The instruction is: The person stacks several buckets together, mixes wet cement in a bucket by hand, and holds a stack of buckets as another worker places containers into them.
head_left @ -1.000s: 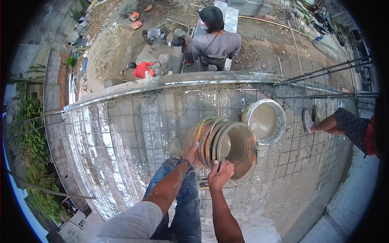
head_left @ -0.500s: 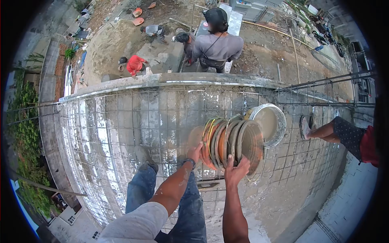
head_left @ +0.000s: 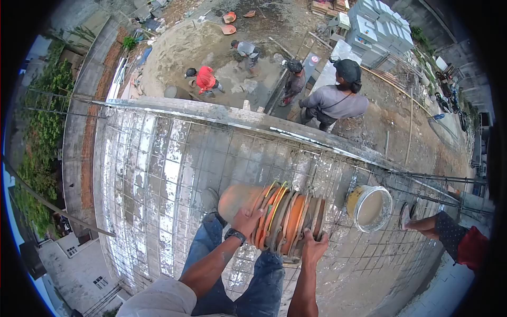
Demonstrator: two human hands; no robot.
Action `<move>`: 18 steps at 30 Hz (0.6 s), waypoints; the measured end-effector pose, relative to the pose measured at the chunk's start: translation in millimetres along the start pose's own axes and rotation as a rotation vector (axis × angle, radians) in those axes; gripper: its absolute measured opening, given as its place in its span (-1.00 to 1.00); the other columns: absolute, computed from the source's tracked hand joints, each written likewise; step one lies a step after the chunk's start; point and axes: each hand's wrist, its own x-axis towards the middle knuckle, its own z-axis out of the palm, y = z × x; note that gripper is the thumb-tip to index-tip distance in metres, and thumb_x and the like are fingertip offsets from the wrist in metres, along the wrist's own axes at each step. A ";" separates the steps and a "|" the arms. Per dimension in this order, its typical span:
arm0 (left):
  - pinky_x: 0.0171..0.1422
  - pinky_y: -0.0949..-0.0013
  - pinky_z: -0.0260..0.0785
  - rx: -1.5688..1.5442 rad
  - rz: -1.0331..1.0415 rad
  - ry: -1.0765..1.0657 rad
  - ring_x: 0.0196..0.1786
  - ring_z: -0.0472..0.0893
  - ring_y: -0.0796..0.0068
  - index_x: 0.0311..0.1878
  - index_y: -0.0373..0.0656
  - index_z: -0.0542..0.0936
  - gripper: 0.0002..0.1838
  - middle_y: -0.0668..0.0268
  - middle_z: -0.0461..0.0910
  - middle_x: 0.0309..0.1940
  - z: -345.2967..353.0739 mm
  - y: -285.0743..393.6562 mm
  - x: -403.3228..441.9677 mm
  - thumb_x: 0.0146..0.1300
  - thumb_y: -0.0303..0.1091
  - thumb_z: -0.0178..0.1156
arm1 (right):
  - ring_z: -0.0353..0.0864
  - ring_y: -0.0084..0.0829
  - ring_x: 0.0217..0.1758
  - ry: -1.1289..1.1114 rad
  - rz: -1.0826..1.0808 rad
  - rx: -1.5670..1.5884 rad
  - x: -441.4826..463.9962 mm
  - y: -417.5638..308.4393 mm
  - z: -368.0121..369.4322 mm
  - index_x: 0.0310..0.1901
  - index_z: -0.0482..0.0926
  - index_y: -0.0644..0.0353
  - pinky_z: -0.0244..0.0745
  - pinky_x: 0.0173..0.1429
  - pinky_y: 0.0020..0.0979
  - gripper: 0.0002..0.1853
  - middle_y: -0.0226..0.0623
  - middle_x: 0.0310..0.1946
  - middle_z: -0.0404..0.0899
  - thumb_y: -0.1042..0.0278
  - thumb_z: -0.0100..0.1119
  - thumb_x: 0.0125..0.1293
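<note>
At the far left, green plants [head_left: 39,138] grow beside the slab [head_left: 222,150], which is covered with wire mesh. Beyond the slab's edge, on lower ground, are a sand heap [head_left: 177,55], then 4 people, the leftmost in a red top [head_left: 205,78]. Over the mesh, in front of the person's jeans [head_left: 261,282], a stack of nested buckets [head_left: 294,224] lies on its side in the air between 2 hands, base toward the left. The left hand [head_left: 246,222] is clamped on the stack near its base end; the right hand [head_left: 315,246] grips the rim at the opposite end. Farther right, a bucket of grey liquid [head_left: 373,209] stands on the slab, near another person's bare leg [head_left: 421,224].
</note>
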 end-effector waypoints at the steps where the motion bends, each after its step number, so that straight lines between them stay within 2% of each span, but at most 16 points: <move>1: -0.15 0.16 0.53 -0.015 0.014 0.021 -0.28 0.67 0.28 -0.23 -0.37 0.56 -0.23 0.13 0.67 -0.39 -31.9 -1.3 4.5 0.14 0.32 0.52 | 0.50 -0.49 -0.33 -0.036 0.019 0.001 -14.2 -14.5 17.5 -0.21 0.55 0.35 0.49 -0.18 -0.33 -0.70 -0.34 -0.34 0.61 0.38 0.48 0.19; 3: -0.20 0.18 0.51 -0.044 0.042 0.058 -0.33 0.64 0.32 -0.26 -0.35 0.54 -0.26 0.20 0.63 -0.45 -96.7 1.0 12.0 0.14 0.28 0.54 | 0.50 -0.50 -0.32 -0.101 0.059 -0.002 -44.8 -45.3 51.9 -0.20 0.55 0.35 0.48 -0.19 -0.35 -0.70 -0.34 -0.33 0.62 0.38 0.48 0.20; 4: -0.25 0.21 0.48 -0.032 0.014 0.063 -0.37 0.59 0.38 -0.29 -0.30 0.53 -0.31 0.25 0.60 -0.47 -131.5 7.7 11.6 0.14 0.23 0.57 | 0.49 -0.47 -0.28 -0.122 -0.001 0.019 -60.2 -55.9 68.2 -0.23 0.54 0.36 0.48 -0.15 -0.30 -0.68 -0.28 -0.33 0.59 0.35 0.52 0.20; 7: -0.25 0.23 0.48 -0.085 0.064 0.109 -0.37 0.60 0.41 -0.28 -0.30 0.54 -0.33 0.25 0.59 -0.48 -227.1 29.2 -0.4 0.13 0.20 0.59 | 0.50 -0.50 -0.27 -0.181 0.030 0.046 -106.4 -101.0 109.6 -0.22 0.53 0.33 0.46 -0.20 -0.37 -0.69 -0.30 -0.33 0.58 0.39 0.51 0.21; 8: -0.24 0.24 0.48 -0.084 0.031 0.090 -0.36 0.61 0.41 -0.28 -0.29 0.54 -0.34 0.25 0.59 -0.47 -259.7 40.7 -5.2 0.11 0.18 0.61 | 0.51 -0.52 -0.26 -0.200 0.022 0.163 -123.9 -122.6 123.6 -0.20 0.51 0.32 0.45 -0.22 -0.42 -0.69 -0.34 -0.31 0.57 0.44 0.51 0.21; 10: -0.24 0.24 0.49 -0.103 0.070 0.161 -0.35 0.61 0.40 -0.27 -0.29 0.55 -0.34 0.25 0.61 -0.45 -316.5 62.3 -8.7 0.11 0.17 0.61 | 0.49 -0.53 -0.30 -0.206 -0.060 0.187 -144.7 -161.7 155.0 -0.25 0.53 0.28 0.46 -0.20 -0.39 -0.72 -0.39 -0.34 0.56 0.39 0.50 0.21; 15: -0.21 0.19 0.50 -0.118 0.094 0.226 -0.31 0.64 0.39 -0.24 -0.31 0.58 -0.30 0.21 0.64 -0.40 -424.5 121.9 -29.9 0.12 0.25 0.56 | 0.51 -0.48 -0.29 -0.252 -0.255 0.093 -184.7 -283.6 187.7 -0.24 0.57 0.30 0.49 -0.13 -0.34 -0.71 -0.35 -0.32 0.60 0.30 0.50 0.25; 18: -0.19 0.16 0.51 -0.211 0.142 0.215 -0.34 0.64 0.30 -0.20 -0.36 0.61 -0.26 0.16 0.66 -0.41 -467.8 154.9 -39.7 0.11 0.29 0.54 | 0.50 -0.45 -0.25 -0.329 -0.321 0.109 -190.6 -328.1 196.6 -0.19 0.59 0.34 0.50 -0.09 -0.32 -0.66 -0.31 -0.29 0.61 0.24 0.52 0.28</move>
